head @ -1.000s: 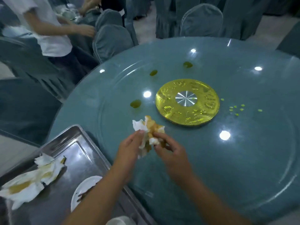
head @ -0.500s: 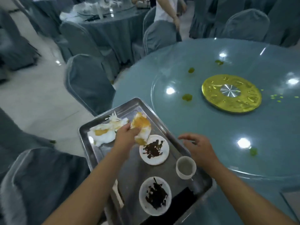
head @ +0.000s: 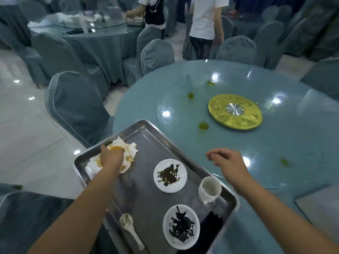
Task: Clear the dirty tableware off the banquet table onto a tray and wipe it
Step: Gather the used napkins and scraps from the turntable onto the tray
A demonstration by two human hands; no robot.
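Blue-green banquet table carries a metal tray at its near left edge. On the tray's far left corner the left hand grips stained napkins. Right hand hovers loosely open over the table, beside a cup and two dirty saucers.

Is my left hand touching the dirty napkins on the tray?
Touching. The head view shows the left hand pressed onto the stained napkins, fingers sunk into them, on the tray.
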